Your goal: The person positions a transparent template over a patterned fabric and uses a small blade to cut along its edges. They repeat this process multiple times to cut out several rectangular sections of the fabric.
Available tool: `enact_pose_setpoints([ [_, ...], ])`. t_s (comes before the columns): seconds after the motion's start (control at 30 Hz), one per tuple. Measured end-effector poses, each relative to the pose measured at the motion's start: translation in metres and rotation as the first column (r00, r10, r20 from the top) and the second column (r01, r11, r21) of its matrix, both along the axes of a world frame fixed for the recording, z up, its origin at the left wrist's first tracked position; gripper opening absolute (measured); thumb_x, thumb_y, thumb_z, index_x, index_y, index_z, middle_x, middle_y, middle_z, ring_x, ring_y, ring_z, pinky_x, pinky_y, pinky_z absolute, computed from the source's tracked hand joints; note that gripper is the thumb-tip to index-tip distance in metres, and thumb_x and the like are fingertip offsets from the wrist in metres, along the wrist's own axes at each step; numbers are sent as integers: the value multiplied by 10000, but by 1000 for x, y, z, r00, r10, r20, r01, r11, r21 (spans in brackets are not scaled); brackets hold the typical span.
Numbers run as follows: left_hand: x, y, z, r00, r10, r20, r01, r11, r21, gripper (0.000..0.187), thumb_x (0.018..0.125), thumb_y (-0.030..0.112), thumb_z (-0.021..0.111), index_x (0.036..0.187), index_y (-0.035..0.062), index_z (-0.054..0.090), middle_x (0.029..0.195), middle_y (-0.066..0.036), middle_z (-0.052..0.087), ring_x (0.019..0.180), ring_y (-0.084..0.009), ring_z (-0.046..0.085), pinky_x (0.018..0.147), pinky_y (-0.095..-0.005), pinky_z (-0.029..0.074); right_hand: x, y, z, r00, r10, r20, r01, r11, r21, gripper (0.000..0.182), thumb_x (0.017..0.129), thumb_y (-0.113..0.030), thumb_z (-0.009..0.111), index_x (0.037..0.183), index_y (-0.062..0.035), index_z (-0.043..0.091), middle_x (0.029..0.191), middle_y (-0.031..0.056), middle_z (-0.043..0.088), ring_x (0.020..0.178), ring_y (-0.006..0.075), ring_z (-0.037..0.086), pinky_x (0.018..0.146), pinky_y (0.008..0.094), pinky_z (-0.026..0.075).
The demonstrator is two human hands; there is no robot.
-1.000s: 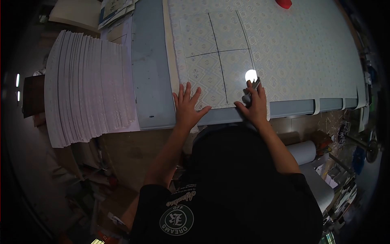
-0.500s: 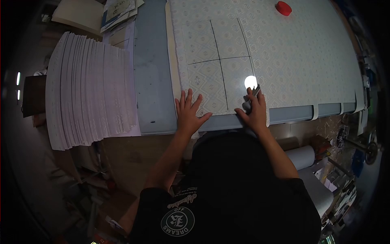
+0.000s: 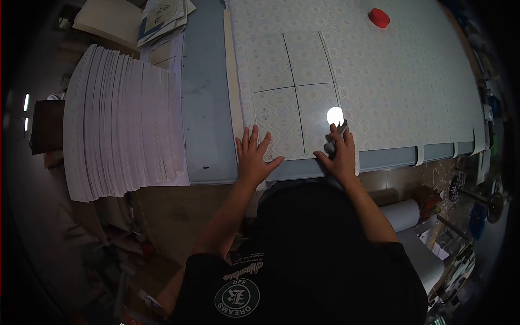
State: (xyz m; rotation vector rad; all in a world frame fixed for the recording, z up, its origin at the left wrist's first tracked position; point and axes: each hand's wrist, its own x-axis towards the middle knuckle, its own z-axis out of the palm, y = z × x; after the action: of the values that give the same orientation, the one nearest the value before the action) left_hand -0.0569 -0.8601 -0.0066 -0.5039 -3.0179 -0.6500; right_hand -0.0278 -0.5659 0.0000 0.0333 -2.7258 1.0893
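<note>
Patterned pale fabric (image 3: 401,97) is spread over a blue-grey table. On its near left part lies a clear sheet with crossed black lines (image 3: 294,86); the weave shows through it. My left hand (image 3: 254,160) rests palm down with spread fingers on the sheet's near left corner. At the near right, my right hand (image 3: 340,154) is closed around a dark metal tool (image 3: 341,128), its tip pointing away from me beside the sheet's right edge. I cannot tell the tool's kind, since my fingers cover most of it. A bright round glare sits just beyond the tip.
A red round object (image 3: 379,18) lies on the fabric at the far right. On the left stands a thick stack of pale folded sheets (image 3: 119,124), with papers (image 3: 162,19) behind it. Pale strips (image 3: 420,155) hang over the table's front edge. Rolls (image 3: 401,213) lie below.
The whole view has shifted slightly, so table and fabric sit a little lower. Both hands keep nearly the same places on the sheet, and the right still grips the tool.
</note>
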Motion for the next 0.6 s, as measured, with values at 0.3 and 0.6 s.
enact_pose_setpoints([
  [0.3, 0, 0, 1, 1000, -2, 7, 2, 1000, 1, 789, 799, 567, 793, 1426, 121, 618, 1651, -201, 327, 1558, -430, 195, 1205, -690, 114, 1, 2, -4, 998, -1, 57, -1, 1000, 29, 648, 732, -294, 901, 1243, -36, 598, 1532, 170, 516, 1391, 485, 409, 1119, 544, 371],
  [0.6, 0, 0, 2, 1000, -3, 2, 3, 1000, 23, 796, 793, 558, 806, 1432, 125, 613, 1653, -201, 323, 1556, -430, 199, 1205, -691, 116, 2, 2, -3, 999, 10, 37, -10, 1000, -2, 676, 724, -280, 907, 1263, -35, 582, 1537, 163, 515, 1430, 492, 372, 1147, 561, 330],
])
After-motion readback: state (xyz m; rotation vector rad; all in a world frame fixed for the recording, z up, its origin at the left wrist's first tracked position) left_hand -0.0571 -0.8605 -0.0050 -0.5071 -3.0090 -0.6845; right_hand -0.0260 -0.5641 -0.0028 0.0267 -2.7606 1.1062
